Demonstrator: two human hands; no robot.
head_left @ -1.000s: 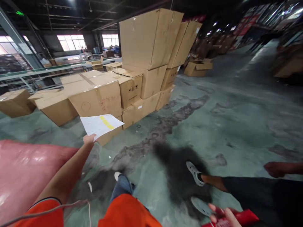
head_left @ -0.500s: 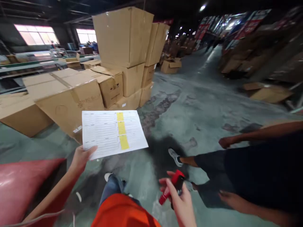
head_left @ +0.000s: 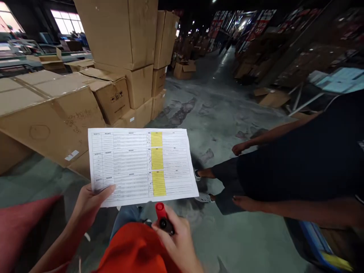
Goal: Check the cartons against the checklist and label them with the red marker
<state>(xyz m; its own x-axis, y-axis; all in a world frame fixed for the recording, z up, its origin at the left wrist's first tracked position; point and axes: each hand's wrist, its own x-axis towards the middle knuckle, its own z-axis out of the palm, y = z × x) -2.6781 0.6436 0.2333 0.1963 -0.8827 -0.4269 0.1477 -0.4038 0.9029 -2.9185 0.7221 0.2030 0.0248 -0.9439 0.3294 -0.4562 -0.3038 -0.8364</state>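
Note:
My left hand (head_left: 92,203) grips the lower left corner of a printed sheet of paper (head_left: 131,163), thumb on top. Tables of small text cover the sheet, with a column of yellow blocks right of its middle. Just below its lower edge, my right hand (head_left: 178,235) is closed around a red marker (head_left: 160,208), whose end points up towards the paper. A black, round-ended piece (head_left: 165,224) sits against the marker in the same grip; whether it is a second marker I cannot tell. The marker and the sheet look slightly apart.
Large cardboard boxes (head_left: 51,113) are stacked ahead on the left. On the right stands a person in dark clothes (head_left: 273,163), arms hanging. Something red (head_left: 25,227) lies at the lower left. An open carton (head_left: 184,70) rests on the floor farther back.
The sheet has come nearer and faces me more squarely. My right hand has moved left and up with the marker, to below the paper. The view has turned right.

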